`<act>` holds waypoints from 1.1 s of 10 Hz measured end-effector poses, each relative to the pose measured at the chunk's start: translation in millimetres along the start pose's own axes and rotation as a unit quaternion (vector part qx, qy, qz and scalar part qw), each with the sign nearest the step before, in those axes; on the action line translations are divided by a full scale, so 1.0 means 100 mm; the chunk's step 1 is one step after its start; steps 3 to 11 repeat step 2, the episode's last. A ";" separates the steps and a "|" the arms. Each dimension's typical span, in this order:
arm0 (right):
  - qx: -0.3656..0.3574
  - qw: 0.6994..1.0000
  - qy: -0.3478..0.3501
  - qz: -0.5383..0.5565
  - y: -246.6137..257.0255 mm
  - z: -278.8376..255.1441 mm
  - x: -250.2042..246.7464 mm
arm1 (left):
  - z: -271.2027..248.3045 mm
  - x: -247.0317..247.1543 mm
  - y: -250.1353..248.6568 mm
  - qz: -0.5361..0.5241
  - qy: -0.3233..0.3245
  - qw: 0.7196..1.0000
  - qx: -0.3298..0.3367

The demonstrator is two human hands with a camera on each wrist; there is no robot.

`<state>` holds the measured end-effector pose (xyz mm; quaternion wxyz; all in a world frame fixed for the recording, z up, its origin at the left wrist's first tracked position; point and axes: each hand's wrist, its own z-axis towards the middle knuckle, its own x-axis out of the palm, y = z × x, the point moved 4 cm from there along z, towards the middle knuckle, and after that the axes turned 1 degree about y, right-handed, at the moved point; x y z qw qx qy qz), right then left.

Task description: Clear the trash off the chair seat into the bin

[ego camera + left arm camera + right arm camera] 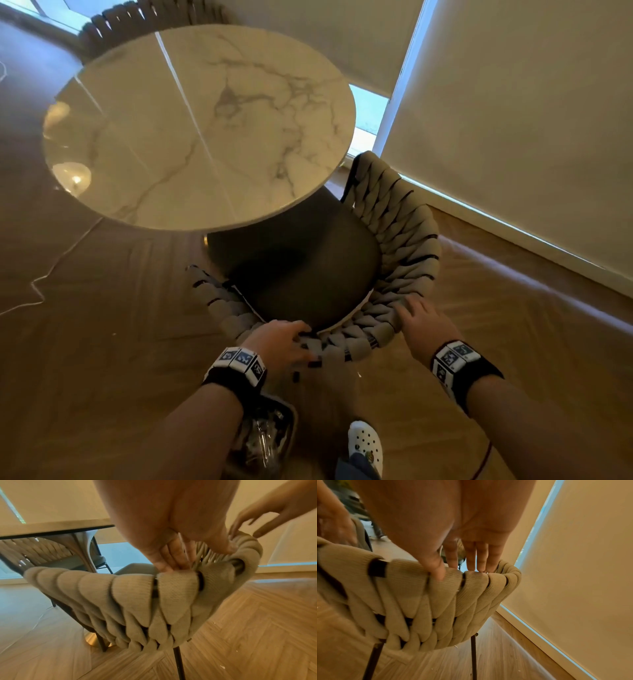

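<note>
The chair has a woven beige back (394,246) and a dark seat (298,274) that is tucked partly under the table. No trash shows on the visible part of the seat. My left hand (291,342) grips the top rail of the chair back (133,588), with its fingers (169,559) dipping behind the rail. My right hand (419,315) rests on the rail further right. Its fingers (476,558) are straight over the top edge and the thumb lies on the outer side. A dark bin (291,416) holding clear plastic stands on the floor under my left forearm.
A round marble table (191,120) on a dark pedestal stands just beyond the chair. A second woven chair (137,20) is at its far side. My foot in a white clog (364,442) is beside the bin. Blinds and a wall (513,137) close off the right, above wooden floor.
</note>
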<state>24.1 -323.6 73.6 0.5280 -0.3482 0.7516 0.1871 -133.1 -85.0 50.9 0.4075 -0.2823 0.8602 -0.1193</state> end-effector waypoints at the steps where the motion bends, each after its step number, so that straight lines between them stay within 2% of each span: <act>1: 0.070 0.996 0.004 0.051 0.43 -0.38 -0.01 | -0.23 -0.32 0.37 -0.039 -0.111 0.993 0.012; 2: 0.107 0.984 0.084 0.116 0.99 -0.87 0.15 | -0.61 -0.54 0.82 -0.084 -0.180 0.980 0.015; 11: 0.107 0.984 0.084 0.116 0.99 -0.87 0.15 | -0.61 -0.54 0.82 -0.084 -0.180 0.980 0.015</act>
